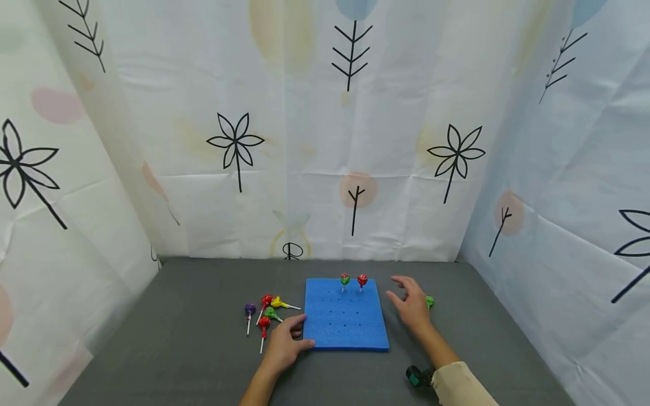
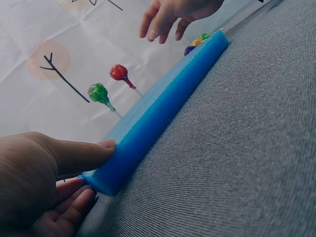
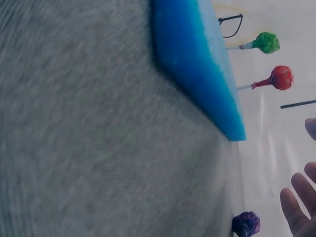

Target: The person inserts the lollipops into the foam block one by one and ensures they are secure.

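A blue foam board with rows of small holes lies on the table. A green lollipop and a red lollipop stand upright at its far side, sticks down in the foam. My left hand grips the board's near left corner, thumb on one side and fingers round the other. To the right of the board, my right hand is raised, fingers loosely spread and holding nothing. Another green lollipop is partly hidden behind it. In the right wrist view a purple lollipop shows near that hand.
Left of the board lie several loose lollipops, among them a purple one, a yellow one and a red one. A small black device is by the right sleeve. Patterned white cloth encloses the grey table.
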Demonstrator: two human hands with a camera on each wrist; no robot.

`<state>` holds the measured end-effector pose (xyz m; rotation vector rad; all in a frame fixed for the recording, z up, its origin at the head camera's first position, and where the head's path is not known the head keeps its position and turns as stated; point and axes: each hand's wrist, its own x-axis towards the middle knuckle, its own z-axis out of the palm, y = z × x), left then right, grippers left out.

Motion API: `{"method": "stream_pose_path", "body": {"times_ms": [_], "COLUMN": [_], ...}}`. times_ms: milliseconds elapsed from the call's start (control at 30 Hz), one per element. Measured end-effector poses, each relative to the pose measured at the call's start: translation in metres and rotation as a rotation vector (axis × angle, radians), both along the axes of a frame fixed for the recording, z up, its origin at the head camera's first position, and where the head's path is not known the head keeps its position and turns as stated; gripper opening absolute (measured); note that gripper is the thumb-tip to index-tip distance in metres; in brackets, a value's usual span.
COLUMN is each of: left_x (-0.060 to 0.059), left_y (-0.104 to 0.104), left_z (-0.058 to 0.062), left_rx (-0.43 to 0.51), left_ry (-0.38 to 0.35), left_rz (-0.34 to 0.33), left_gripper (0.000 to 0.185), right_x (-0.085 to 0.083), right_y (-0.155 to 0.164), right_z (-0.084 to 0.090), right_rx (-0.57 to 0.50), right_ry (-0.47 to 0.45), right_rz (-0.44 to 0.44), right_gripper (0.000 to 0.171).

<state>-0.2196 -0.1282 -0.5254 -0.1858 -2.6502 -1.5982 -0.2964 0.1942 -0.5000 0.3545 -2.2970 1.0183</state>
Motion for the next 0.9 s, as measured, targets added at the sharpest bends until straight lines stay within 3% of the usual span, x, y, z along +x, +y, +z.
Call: {"method": "stream_pose_path", "body": {"times_ms": [400,700,900], "left_x": [0.000,-0.001,-0.001], "left_y": [-0.002,-0.001,-0.001], "left_z": [-0.001,-0.002,-0.002], "left_rx": [-0.004,0.003,0.006], "left_ry": [-0.009,-0.001,0.027], "left_rz": [0.000,0.000,-0.009], "left_gripper": [0.064,0.063,0.063], "right_x": [-0.002,-0.006,-0.009], "right_y": [0.012,0.020,0.026], "right_z": [-0.003,0.003,0.006], "right_rx": [-0.002,0.006,0.038], "right_ry": [-0.109,-0.285,-0.294], "right_rz": [-0.058,-0.157,-0.166], "right_gripper": [0.032,0.032,0.030]}}
